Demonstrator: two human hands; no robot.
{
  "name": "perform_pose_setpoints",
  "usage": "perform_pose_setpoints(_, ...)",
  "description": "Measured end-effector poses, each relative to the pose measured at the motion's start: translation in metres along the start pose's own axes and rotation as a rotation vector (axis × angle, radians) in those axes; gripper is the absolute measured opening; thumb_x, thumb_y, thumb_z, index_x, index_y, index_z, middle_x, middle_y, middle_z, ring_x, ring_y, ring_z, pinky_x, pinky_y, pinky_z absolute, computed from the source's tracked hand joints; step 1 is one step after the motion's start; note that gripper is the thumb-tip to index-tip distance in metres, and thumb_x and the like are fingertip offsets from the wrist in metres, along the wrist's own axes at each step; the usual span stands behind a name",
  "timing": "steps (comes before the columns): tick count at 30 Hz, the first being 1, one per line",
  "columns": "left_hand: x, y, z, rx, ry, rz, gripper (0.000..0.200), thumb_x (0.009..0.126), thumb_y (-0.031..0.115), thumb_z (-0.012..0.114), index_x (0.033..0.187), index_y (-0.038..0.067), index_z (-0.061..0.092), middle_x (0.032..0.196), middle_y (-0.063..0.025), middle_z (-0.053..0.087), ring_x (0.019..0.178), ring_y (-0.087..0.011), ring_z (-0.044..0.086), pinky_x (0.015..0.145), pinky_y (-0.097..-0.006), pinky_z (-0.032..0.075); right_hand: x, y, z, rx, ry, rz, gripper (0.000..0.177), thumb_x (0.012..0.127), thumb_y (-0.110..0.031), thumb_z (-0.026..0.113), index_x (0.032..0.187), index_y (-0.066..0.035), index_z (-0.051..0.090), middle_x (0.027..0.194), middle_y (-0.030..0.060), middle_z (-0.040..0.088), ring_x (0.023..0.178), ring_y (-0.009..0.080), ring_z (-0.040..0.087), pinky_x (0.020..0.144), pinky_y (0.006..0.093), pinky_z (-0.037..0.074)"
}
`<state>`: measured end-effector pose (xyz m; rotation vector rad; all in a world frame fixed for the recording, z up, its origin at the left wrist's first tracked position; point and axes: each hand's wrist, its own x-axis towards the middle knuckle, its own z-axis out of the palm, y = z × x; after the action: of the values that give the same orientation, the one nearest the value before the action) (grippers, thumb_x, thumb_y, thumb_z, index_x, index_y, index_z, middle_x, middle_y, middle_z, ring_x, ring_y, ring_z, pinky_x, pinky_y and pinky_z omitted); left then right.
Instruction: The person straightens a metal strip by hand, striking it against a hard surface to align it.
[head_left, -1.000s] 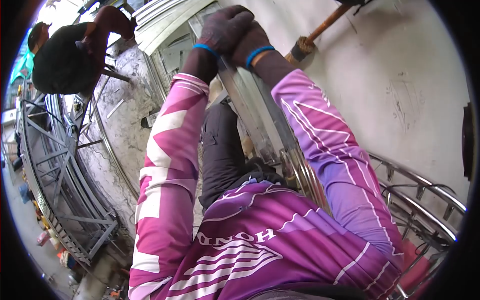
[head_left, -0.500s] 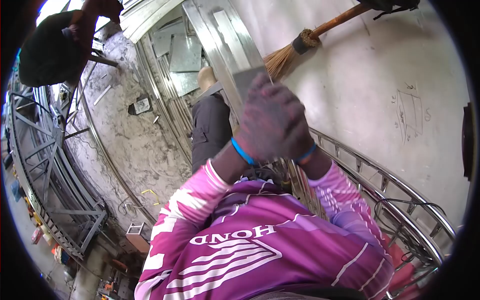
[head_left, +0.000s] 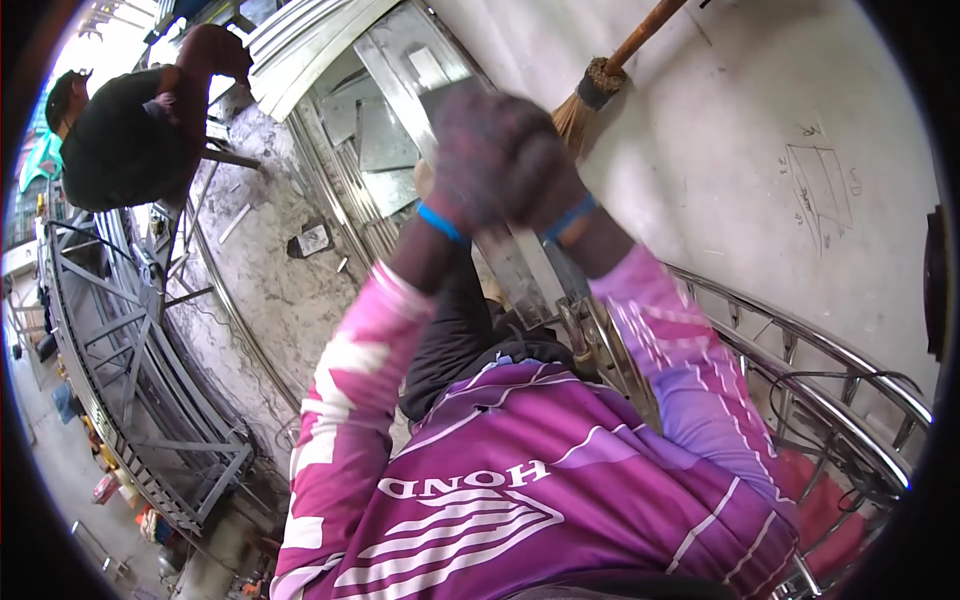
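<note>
Both my hands wear dark, reddish-marked gloves with blue cuffs and are raised together in front of me, pressed against each other and blurred by motion. My left hand [head_left: 470,165] and my right hand [head_left: 535,165] are closed around the same spot. A flat dark grey piece [head_left: 447,97] juts out past the fingers at the upper left; it looks like metal. How it is gripped, and the rest of it, are hidden by the gloves. Behind the hands lies a long shiny metal sheet [head_left: 395,80].
A straw broom [head_left: 580,115] leans near the pale wall marked with a sketch. Chrome railing [head_left: 800,350] runs along the right, a grey steel truss frame [head_left: 125,340] along the left. A person in dark clothes [head_left: 130,140] is bent over at upper left. Metal plates [head_left: 385,135] lie ahead.
My joined hands have moved up and to the left, taking the grey piece with them. The view has shifted, showing more of the other person.
</note>
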<state>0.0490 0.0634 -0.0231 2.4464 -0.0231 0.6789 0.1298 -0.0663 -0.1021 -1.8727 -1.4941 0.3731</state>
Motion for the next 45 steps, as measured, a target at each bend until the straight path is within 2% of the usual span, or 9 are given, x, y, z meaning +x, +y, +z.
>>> perform_pose_setpoints(3, -0.045, 0.076, 0.012, 0.021, 0.002, -0.067, 0.041, 0.086, 0.045, 0.071, 0.110, 0.012, 0.075, 0.114, -0.0124, 0.069, 0.113, -0.0362, 0.063, 0.109, -0.0582, 0.039, -0.077, -0.059, -0.020, 0.977, 0.157, 0.275, 0.066, 0.102, -0.026, 0.063, 0.159, -0.003, 0.039, 0.150, 0.0133, 0.052, 0.146, 0.0238, 0.047, 0.127, 0.0381, 0.033)
perform_pose_setpoints(8, -0.043, 0.083, 0.006, -0.200, -0.128, -0.146, 0.041, 0.083, 0.043, 0.071, 0.110, 0.013, 0.076, 0.112, -0.0112, 0.069, 0.115, -0.0336, 0.062, 0.114, -0.0578, 0.037, -0.089, -0.069, -0.030, 0.880, 0.221, 0.452, 0.047, 0.098, -0.017, 0.068, 0.139, -0.003, 0.052, 0.137, 0.0103, 0.057, 0.133, 0.0223, 0.056, 0.116, 0.0391, 0.045)
perform_pose_setpoints(14, 0.034, -0.058, -0.011, 0.001, 0.048, -0.134, 0.032, 0.094, 0.037, 0.069, 0.106, 0.010, 0.082, 0.107, -0.0136, 0.077, 0.103, -0.0359, 0.067, 0.101, -0.0453, 0.049, 0.077, 0.025, 0.000, -0.663, -0.024, -0.132, 0.063, 0.099, -0.046, 0.062, 0.154, -0.015, 0.054, 0.159, 0.0137, 0.054, 0.144, 0.0343, 0.051, 0.122, 0.0459, 0.040)
perform_pose_setpoints(18, 0.065, -0.107, -0.021, -0.212, -0.012, -0.324, 0.040, 0.093, 0.043, 0.062, 0.109, 0.013, 0.083, 0.112, -0.0137, 0.078, 0.107, -0.0385, 0.067, 0.098, -0.0488, 0.052, 0.144, -0.013, -0.020, -0.583, -0.341, 0.248, 0.055, 0.098, -0.046, 0.062, 0.147, -0.020, 0.063, 0.151, 0.0131, 0.062, 0.143, 0.0331, 0.052, 0.123, 0.0446, 0.038)
perform_pose_setpoints(22, 0.034, -0.063, -0.007, 0.000, 0.027, -0.133, 0.036, 0.092, 0.041, 0.064, 0.107, 0.014, 0.082, 0.109, -0.0120, 0.077, 0.105, -0.0369, 0.068, 0.099, -0.0497, 0.049, 0.076, 0.031, 0.013, -0.631, 0.176, -0.200, 0.050, 0.095, -0.042, 0.067, 0.139, -0.019, 0.067, 0.147, 0.0115, 0.065, 0.131, 0.0285, 0.063, 0.110, 0.0476, 0.050)
perform_pose_setpoints(26, -0.027, 0.043, 0.019, -0.087, 0.071, -0.100, 0.029, 0.087, 0.039, 0.070, 0.098, 0.014, 0.078, 0.100, -0.0109, 0.073, 0.104, -0.0344, 0.066, 0.098, -0.0513, 0.045, -0.050, -0.038, -0.006, 0.800, 0.324, 0.085, 0.032, 0.099, -0.019, 0.063, 0.129, -0.011, 0.064, 0.133, 0.0128, 0.064, 0.131, 0.0281, 0.060, 0.114, 0.0420, 0.047)
perform_pose_setpoints(34, -0.028, 0.046, 0.014, -0.108, 0.041, -0.102, 0.035, 0.083, 0.041, 0.069, 0.104, 0.015, 0.079, 0.105, -0.0089, 0.071, 0.109, -0.0344, 0.062, 0.106, -0.0548, 0.041, -0.043, -0.064, -0.028, 0.833, 0.306, 0.188, 0.056, 0.097, -0.019, 0.071, 0.149, -0.006, 0.052, 0.151, 0.0148, 0.054, 0.142, 0.0270, 0.052, 0.119, 0.0434, 0.044)
perform_pose_setpoints(38, 0.033, -0.050, 0.002, -0.144, 0.081, -0.053, 0.026, 0.089, 0.033, 0.070, 0.096, 0.010, 0.080, 0.104, -0.0128, 0.077, 0.101, -0.0373, 0.069, 0.096, -0.0461, 0.052, 0.056, -0.011, -0.029, -0.543, -0.005, -0.113, 0.050, 0.095, -0.036, 0.070, 0.139, -0.014, 0.066, 0.147, 0.0146, 0.063, 0.139, 0.0322, 0.056, 0.119, 0.0445, 0.044)
perform_pose_setpoints(45, 0.050, -0.077, 0.001, -0.129, 0.114, -0.019, 0.030, 0.089, 0.034, 0.066, 0.095, 0.010, 0.083, 0.096, -0.0174, 0.077, 0.096, -0.0396, 0.069, 0.092, -0.0500, 0.054, 0.089, 0.024, -0.010, -0.630, -0.137, 0.102, 0.055, 0.094, -0.039, 0.069, 0.144, -0.015, 0.063, 0.149, 0.0126, 0.063, 0.143, 0.0282, 0.053, 0.120, 0.0427, 0.042)
